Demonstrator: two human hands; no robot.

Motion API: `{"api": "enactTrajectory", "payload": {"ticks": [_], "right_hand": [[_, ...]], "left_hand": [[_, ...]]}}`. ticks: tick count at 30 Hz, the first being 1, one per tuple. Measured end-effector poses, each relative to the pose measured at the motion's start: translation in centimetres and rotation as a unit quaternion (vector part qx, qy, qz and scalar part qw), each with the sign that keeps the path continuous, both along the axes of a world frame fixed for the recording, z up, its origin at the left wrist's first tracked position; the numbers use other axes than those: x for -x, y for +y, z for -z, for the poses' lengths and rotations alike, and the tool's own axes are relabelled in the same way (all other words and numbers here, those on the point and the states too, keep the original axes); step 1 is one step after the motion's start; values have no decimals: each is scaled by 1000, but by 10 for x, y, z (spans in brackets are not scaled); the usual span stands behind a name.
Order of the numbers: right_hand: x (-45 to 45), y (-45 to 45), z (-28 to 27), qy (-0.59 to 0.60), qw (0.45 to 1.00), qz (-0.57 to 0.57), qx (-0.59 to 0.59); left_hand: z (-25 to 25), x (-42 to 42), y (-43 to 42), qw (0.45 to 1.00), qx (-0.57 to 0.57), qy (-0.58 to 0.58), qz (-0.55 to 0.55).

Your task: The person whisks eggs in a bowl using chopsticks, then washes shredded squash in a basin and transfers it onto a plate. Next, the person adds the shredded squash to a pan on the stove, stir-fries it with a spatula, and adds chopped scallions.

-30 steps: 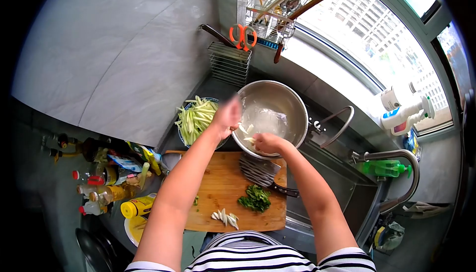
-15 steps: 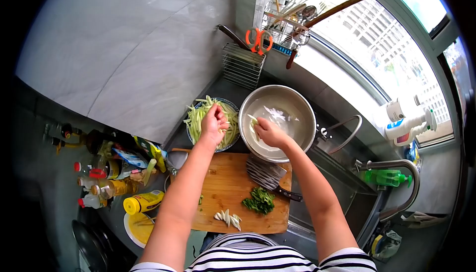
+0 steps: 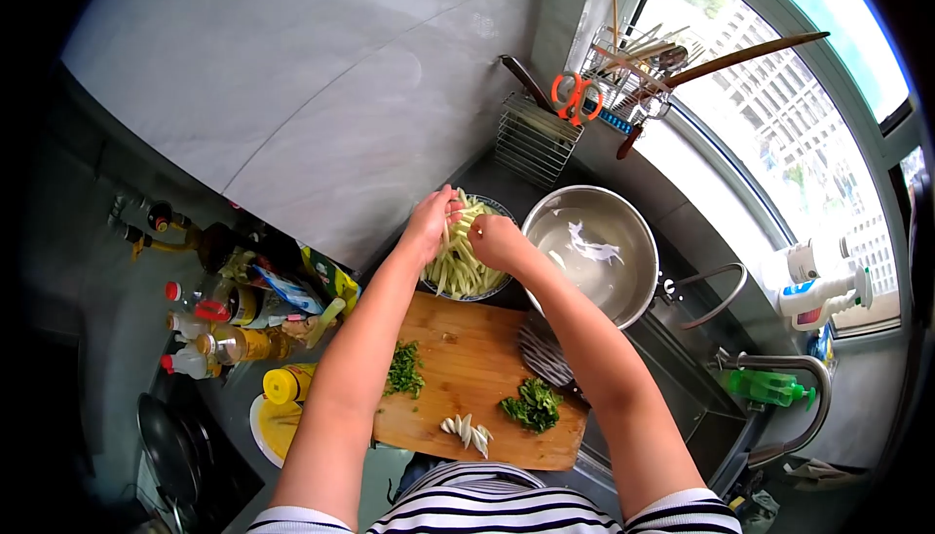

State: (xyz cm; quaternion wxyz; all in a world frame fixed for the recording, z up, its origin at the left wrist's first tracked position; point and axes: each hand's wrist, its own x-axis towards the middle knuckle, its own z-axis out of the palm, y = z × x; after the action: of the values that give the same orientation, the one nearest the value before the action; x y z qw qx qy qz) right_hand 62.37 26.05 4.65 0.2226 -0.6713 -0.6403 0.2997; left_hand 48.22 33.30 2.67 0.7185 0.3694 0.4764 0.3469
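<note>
A blue-rimmed bowl [image 3: 487,293] is heaped with pale green vegetable strips [image 3: 461,263]. At its left side, my left hand [image 3: 430,225] curls its fingers round some of the strips. My right hand [image 3: 496,242] is closed in a fist over the bowl's right side; what it holds, if anything, is hidden. Just right of the bowl stands a metal pot [image 3: 651,286] of water with a small pale piece in it and a bright window reflection. My right forearm passes over the pot's near left edge and partly covers a knife with a broad patterned blade [image 3: 545,354].
On the wooden cutting board [image 3: 458,339] lie chopped greens [image 3: 404,370], leafy greens [image 3: 533,405] and white garlic pieces [image 3: 467,432]. A sink with a faucet [image 3: 813,378] is at the right. Bottles [image 3: 234,344] and a plate of yellow liquid [image 3: 273,427] stand left. Behind is a wire rack [image 3: 539,140].
My right hand has moved left from over the pot to the bowl, close to my left hand. The view has shifted, showing the chopped greens on the board's left more fully.
</note>
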Motion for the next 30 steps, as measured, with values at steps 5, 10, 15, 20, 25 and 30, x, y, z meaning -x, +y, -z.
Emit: {"api": "enactTrajectory", "payload": {"ticks": [5,10,15,20,25,30], "right_hand": [[-3,-5,-6,40,997,16,-58],[-4,-14,-7,63,996,-14,-64],[-11,-23,-31,85,996,-2,-5],[-9,-17,-19,382,921,9,69],[-7,-9,-14,660,734,12,159],[-3,-2,-14,463,872,46,151]], "left_hand": [[-27,6,-8,995,9,40,90],[-48,5,-12,990,-5,54,129],[-63,3,-14,988,6,76,133],[-55,11,-12,978,7,-122,167],[-44,21,-17,936,26,-325,136],[-38,18,-22,966,-62,-179,174]]}}
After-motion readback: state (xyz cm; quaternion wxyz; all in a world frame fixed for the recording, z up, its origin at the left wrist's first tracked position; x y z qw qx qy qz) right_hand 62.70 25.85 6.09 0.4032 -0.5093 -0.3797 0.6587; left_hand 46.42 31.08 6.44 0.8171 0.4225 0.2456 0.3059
